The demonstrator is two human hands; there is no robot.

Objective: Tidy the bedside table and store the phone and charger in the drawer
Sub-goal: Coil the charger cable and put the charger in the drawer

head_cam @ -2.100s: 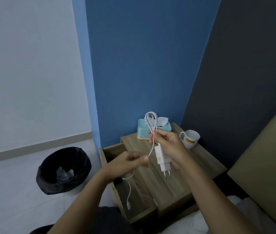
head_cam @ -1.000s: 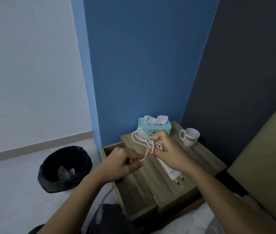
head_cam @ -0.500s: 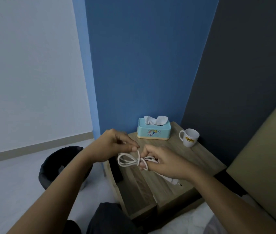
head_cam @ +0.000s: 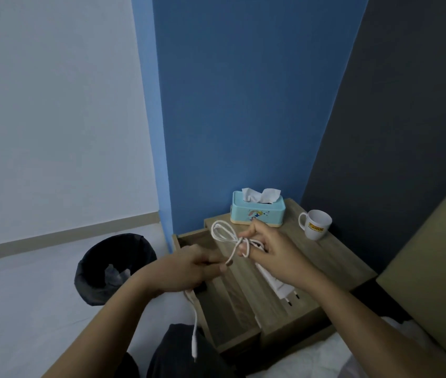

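My right hand (head_cam: 273, 255) grips the white charger (head_cam: 277, 283) and its looped white cable (head_cam: 223, 233) above the wooden bedside table (head_cam: 333, 257). The plug pins point down and to the right below my palm. My left hand (head_cam: 189, 270) pinches the cable's free strand just left of the loops, and the loose end (head_cam: 194, 336) dangles below it. The drawer (head_cam: 227, 309) stands pulled out under my hands, with a small dark thing half hidden behind my left hand. I cannot tell if that is the phone.
A light blue tissue box (head_cam: 257, 211) sits at the table's back edge. A white mug (head_cam: 316, 225) stands at the back right. A black-lined waste bin (head_cam: 113, 266) is on the floor to the left. A beige headboard (head_cam: 434, 263) rises at the right.
My left hand has swung the free strand around the loops and come back down to the left. The loops now stick up and left from my right fist, and the cable end hangs lower.
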